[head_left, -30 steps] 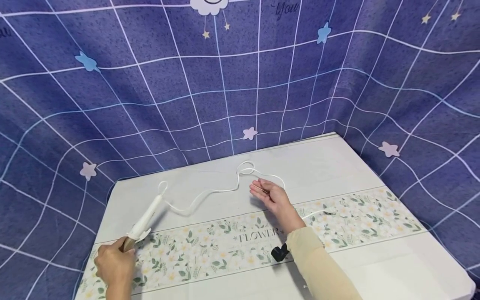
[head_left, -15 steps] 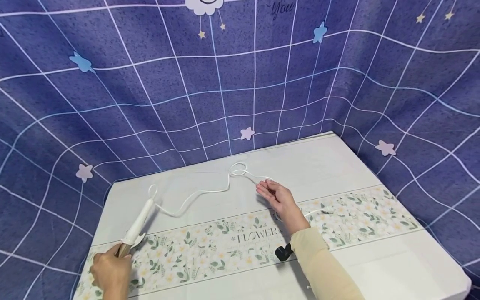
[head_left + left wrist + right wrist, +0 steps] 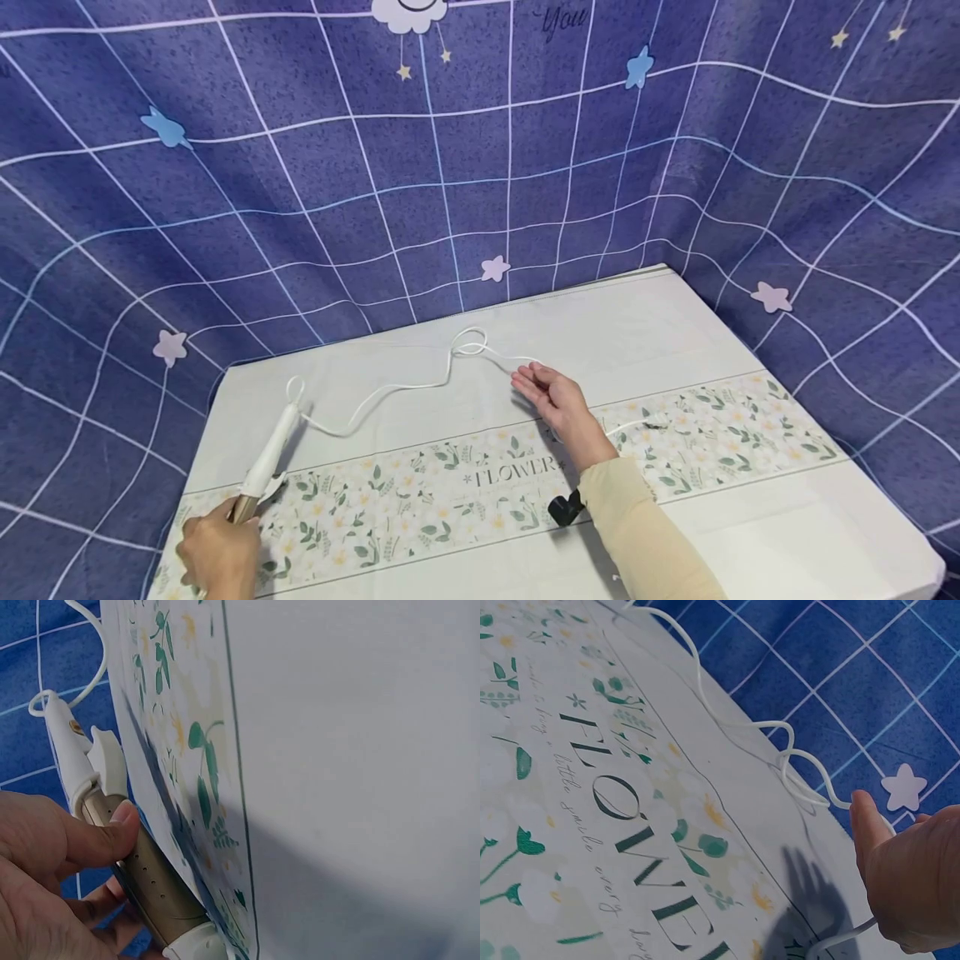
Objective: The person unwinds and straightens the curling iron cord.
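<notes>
My left hand [image 3: 220, 546] grips a curling iron [image 3: 272, 450] by its gold barrel, at the left of the table. In the left wrist view the thumb lies along the barrel [image 3: 161, 889], fingers behind it, and a white tip shows below. The white handle points away toward the back wall, its lever [image 3: 110, 765] on the side. A white cord [image 3: 405, 386] runs from the handle's end across the table to a small loop, then passes behind my right hand [image 3: 562, 407]. That hand is held above the table with straight fingers, palm turned left, close to the cord in the right wrist view.
The table [image 3: 600, 317] has a white cover with a floral band lettered FLOWER. A blue grid-patterned curtain [image 3: 480, 208] hangs behind it and at both sides. The cord's far end [image 3: 645, 422] lies on the band to the right. A black device [image 3: 564, 507] is at the right wrist.
My left hand and the curling iron have moved slightly left and nearer me, drawing the cord and its loop leftward. My right hand has shifted a little right, fingers still straight.
</notes>
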A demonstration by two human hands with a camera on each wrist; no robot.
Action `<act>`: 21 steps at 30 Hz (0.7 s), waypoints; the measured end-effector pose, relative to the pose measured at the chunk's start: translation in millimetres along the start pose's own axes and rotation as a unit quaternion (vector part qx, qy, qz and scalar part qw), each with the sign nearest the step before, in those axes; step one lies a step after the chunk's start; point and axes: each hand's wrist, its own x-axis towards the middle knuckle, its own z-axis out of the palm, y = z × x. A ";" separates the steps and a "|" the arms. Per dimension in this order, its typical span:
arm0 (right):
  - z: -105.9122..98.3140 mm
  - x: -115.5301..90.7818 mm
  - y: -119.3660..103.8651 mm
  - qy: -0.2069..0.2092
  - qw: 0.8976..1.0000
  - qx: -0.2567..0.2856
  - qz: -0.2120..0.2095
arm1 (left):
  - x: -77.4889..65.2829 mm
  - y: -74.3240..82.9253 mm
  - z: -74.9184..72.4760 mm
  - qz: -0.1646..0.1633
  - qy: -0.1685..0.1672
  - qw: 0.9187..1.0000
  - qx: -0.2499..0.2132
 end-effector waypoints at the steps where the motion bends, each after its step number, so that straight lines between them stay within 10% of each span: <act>1: 0.1 0.2 0.9 0.001 1.000 0.001 0.002 | -0.1 -0.7 -0.4 -0.001 -0.001 1.000 0.002; 21: 1.4 1.8 13.3 0.000 1.000 0.004 0.013 | 2.8 -10.6 -2.0 -0.022 -0.020 0.999 0.011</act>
